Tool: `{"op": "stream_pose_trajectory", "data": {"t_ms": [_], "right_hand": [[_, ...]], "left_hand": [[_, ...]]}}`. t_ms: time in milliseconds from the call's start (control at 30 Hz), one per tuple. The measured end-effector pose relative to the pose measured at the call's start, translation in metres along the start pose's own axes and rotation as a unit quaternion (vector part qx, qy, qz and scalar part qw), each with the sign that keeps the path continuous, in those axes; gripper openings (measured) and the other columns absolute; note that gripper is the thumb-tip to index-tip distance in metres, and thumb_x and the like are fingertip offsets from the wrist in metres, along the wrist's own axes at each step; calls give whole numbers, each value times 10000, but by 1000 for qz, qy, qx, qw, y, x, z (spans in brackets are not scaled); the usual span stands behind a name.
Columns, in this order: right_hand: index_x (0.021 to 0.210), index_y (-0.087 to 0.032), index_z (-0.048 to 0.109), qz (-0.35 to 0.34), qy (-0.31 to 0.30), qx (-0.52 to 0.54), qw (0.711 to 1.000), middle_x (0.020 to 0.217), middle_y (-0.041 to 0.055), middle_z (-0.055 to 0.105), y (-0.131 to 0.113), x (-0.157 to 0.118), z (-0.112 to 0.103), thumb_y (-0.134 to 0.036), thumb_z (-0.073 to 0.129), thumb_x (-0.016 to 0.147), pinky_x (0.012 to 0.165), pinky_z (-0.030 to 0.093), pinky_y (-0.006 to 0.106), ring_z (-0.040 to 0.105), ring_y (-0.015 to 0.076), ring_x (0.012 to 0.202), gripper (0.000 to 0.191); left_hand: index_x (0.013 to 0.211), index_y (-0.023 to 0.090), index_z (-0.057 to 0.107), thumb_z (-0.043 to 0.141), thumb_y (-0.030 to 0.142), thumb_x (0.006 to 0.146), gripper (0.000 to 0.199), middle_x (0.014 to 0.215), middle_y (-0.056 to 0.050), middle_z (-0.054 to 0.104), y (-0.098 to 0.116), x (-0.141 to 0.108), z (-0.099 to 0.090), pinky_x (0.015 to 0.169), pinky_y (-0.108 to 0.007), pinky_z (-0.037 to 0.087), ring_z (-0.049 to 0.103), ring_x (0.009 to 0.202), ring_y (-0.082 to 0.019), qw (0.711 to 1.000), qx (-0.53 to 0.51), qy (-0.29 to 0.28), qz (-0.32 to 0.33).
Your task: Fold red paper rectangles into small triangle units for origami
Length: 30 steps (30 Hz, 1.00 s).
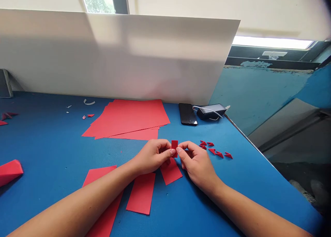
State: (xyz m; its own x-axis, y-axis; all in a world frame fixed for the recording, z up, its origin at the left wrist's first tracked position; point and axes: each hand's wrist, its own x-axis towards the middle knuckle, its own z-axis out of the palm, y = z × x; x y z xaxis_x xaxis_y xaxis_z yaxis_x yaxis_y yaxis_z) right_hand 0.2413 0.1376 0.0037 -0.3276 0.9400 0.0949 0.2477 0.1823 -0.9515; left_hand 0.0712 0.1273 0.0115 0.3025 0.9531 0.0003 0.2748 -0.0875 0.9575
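Between both hands, a small red folded paper piece is held upright above the blue table. My left hand pinches its left side with thumb and fingers. On its right edge, the thumb and fingertips of my right hand are closed. Just below the hands lies a red paper rectangle, partly covered by my left fingers. Another red rectangle rests to its left. A longer red strip runs beneath my left forearm. Several small folded red triangles sit to the right of my right hand.
Large red sheets lie stacked at the back. Beside them are a black phone and a dark device with a white cable. A white board stands behind. At far left are a red folded shape and paper scraps.
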Motion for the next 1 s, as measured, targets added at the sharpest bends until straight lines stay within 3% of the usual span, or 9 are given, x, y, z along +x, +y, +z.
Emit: {"op": "stream_pose_trajectory", "data": {"t_ms": [200, 467, 767, 1000], "right_hand": [[796, -171, 578, 1, 6, 4, 1000, 493, -52, 460, 0, 0, -1, -419, 531, 876, 437, 317, 213, 417, 100, 446, 265], [829, -175, 562, 11, 16, 28, 999, 504, -52, 481, 3, 1, -1, -460, 530, 874, 441, 325, 214, 438, 102, 450, 290], [793, -170, 562, 24, 25, 62, 998, 479, -59, 468, 1, 3, 0, -510, 567, 833, 433, 328, 217, 422, 98, 429, 342], [812, -168, 545, 41, 17, 82, 996, 474, -58, 485, 4, 5, -2, -482, 554, 853, 444, 329, 207, 424, 92, 431, 316]], "left_hand": [[746, 166, 553, 507, 381, 875, 255, 588, -2, 599, -2, 2, 3, 490, -206, 381, 551, 521, -123, 999, 27, 13, -13], [747, 163, 554, 464, 373, 902, 277, 662, -20, 622, -2, 2, 3, 539, -218, 370, 537, 587, -129, 994, 103, 8, 21], [677, 193, 418, 427, 288, 905, 247, 596, 27, 484, -1, 3, 6, 519, -232, 268, 384, 540, -118, 978, 192, 39, 68], [651, 185, 394, 410, 274, 915, 279, 570, 46, 417, 4, -2, 7, 517, -239, 233, 339, 524, -104, 974, 209, 4, 90]]}}
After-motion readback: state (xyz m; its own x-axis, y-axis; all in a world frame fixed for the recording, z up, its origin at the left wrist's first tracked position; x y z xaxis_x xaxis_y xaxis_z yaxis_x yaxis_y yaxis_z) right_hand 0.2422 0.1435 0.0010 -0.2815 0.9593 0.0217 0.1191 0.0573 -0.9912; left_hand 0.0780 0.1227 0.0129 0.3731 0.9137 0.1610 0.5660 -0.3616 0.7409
